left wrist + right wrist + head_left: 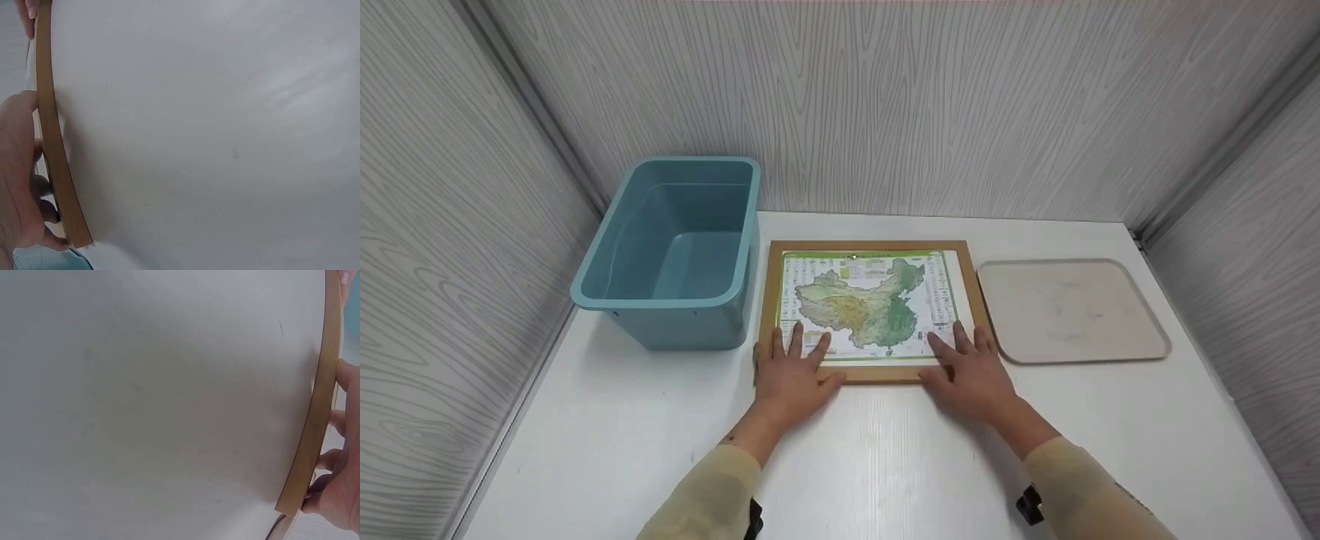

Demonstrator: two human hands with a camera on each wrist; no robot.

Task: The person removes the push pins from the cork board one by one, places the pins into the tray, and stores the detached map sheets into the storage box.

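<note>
A wooden-framed map board point(769, 292) lies flat on the white table point(877, 465), with a green and brown map point(870, 307) set inside it. My left hand point(791, 369) rests on the board's near left corner, fingers straight and spread on top and thumb along the front edge. At the near right corner my right hand point(971, 369) lies the same way. The left wrist view shows the frame's wooden edge point(53, 140) against my left hand point(17, 169). The right wrist view shows the frame edge point(315, 422) beside my right hand point(343, 489).
An empty blue plastic bin point(667, 300) stands just left of the board. A flat beige tray point(1069, 311) lies just right of it. Grey wood-grain walls close in the table at the back and both sides.
</note>
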